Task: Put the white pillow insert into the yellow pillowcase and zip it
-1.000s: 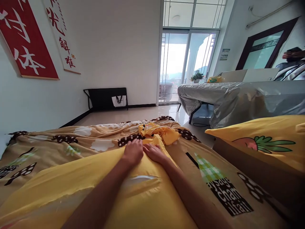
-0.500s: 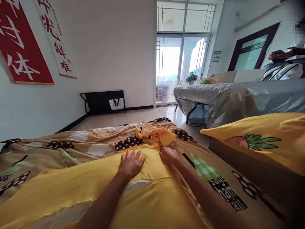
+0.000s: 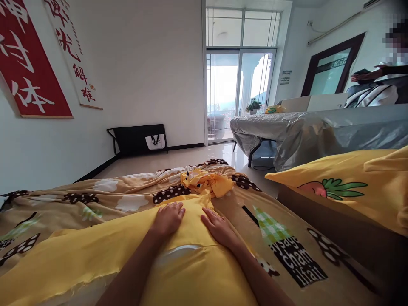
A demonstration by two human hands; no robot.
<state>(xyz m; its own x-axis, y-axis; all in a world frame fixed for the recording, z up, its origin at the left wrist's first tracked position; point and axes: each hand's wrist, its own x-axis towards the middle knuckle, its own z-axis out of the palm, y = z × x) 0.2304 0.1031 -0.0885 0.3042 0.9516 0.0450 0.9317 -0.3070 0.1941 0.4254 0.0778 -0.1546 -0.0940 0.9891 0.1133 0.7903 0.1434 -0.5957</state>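
Observation:
A plump yellow pillow [image 3: 105,250] lies across the bed in front of me, a slit of white filling showing near its middle. My left hand [image 3: 168,217] rests flat on its far end, fingers stretched out. Beside it, my right hand [image 3: 217,225] lies flat on the pillow's right edge, fingers together and extended. Neither hand holds anything. Just beyond the pillow sits a crumpled yellow cloth [image 3: 207,182] on the patterned tan bedsheet [image 3: 280,238].
A second yellow pillow with a carrot print [image 3: 344,187] sits on a brown box at the right. A grey-covered table [image 3: 306,129] holds a laptop; a person sits behind it at far right. A black bench [image 3: 138,137] stands by the wall near glass doors.
Both hands slid back toward me along the pillow and lie flatter. The right hand moved from the pillow's far corner onto its right edge. The view shifted slightly.

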